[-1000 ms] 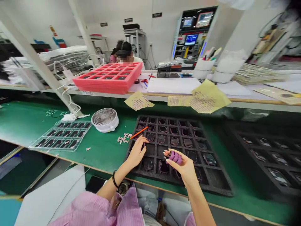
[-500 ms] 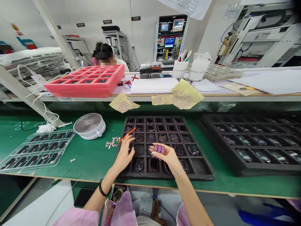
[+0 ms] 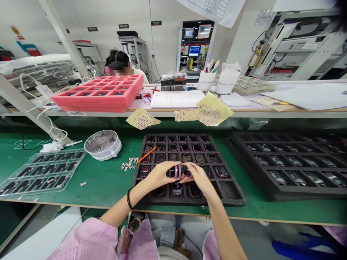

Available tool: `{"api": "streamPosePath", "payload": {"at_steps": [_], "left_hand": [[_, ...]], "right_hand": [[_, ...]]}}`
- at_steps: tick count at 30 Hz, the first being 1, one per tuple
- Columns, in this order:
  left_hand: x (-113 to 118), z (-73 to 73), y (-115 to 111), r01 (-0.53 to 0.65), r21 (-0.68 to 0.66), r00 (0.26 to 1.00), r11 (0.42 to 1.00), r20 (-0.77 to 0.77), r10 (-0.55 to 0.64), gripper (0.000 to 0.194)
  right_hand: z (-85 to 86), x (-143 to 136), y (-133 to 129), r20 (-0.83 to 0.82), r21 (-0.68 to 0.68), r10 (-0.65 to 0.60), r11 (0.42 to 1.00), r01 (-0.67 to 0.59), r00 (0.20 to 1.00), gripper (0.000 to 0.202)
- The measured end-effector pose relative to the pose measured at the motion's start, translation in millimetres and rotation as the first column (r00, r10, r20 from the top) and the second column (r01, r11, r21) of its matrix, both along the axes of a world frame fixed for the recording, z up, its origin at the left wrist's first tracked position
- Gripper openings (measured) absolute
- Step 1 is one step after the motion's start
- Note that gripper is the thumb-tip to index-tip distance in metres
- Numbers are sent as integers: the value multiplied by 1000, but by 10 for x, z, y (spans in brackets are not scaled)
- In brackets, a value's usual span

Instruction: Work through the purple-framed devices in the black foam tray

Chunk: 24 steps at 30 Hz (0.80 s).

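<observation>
Over the middle of a black foam tray (image 3: 235, 196), my left hand (image 3: 158, 176) and my right hand (image 3: 200, 180) meet. Between them is a small stack of purple-framed smartwatch bodies (image 3: 178, 170), stood on edge. My left fingers close round the stack's left side, with a dark screen facing that way. The right fingers pinch its right side and partly hide another watch. Many tray cells hold similar watch bodies, such as one watch (image 3: 222, 172) at the right. An orange stick (image 3: 146, 155) lies across the tray's left edge. Both hands cover some middle cells.
A round white fan (image 3: 103, 144), small pale tabs (image 3: 129, 163) and a clear tray of black parts (image 3: 45, 169) lie to the left. More stacked black foam trays (image 3: 273, 193) stand right. A shelf (image 3: 165, 114) crosses behind, bearing a pink foam tray (image 3: 94, 104). Another person (image 3: 119, 61) sits beyond.
My left hand has moved right from the tray's left cells to the watch bodies my right hand was holding. A watch shows in the left cell where that hand was.
</observation>
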<state>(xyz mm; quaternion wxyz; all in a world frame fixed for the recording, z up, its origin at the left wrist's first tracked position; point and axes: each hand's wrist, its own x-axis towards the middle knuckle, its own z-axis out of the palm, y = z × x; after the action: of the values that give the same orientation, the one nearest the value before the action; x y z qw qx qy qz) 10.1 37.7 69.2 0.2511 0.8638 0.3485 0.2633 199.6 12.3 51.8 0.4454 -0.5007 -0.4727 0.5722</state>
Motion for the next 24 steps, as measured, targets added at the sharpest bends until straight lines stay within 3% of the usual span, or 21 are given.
{"api": "streamPosePath", "payload": {"at_steps": [2, 4, 6, 10, 14, 16, 18, 21, 24], "left_hand": [[31, -48, 66, -27, 7, 997, 1000, -70, 28, 58], [55, -96, 116, -28, 8, 991, 1000, -133, 28, 58], [43, -116, 142, -25, 12, 986, 1000, -166, 27, 58], [-143, -75, 113, -83, 75, 979, 994, -178, 95, 57], [-405, -102, 28, -109, 127, 938, 986, -316, 145, 55], [-493, -164, -19, -95, 131, 902, 987, -408, 141, 51], [-546, -231, -59, -77, 134, 870, 988, -474, 132, 46], [-600, -327, -83, -49, 193, 848, 980, -510, 143, 45], [-677, -477, -25, -8, 346, 854, 938, -485, 186, 46]], "right_hand": [[-28, 92, 70, 248, 89, -73, 995, 53, 966, 48], [-72, 127, 139, 503, 200, -137, 979, 40, 854, 42], [-125, 108, 191, 656, 268, -162, 963, -26, 737, 36], [-197, 52, 199, 731, 333, -208, 940, -73, 650, 26], [-160, 257, 95, 731, 531, -447, 847, -19, 515, 34], [-127, 480, 31, 735, 588, -550, 808, 32, 397, 32], [-104, 716, -29, 786, 568, -579, 815, 116, 217, 30], [-88, 954, -94, 895, 432, -445, 866, 251, -5, 25], [-81, 998, -77, 948, 304, -317, 900, 312, -10, 23]]}}
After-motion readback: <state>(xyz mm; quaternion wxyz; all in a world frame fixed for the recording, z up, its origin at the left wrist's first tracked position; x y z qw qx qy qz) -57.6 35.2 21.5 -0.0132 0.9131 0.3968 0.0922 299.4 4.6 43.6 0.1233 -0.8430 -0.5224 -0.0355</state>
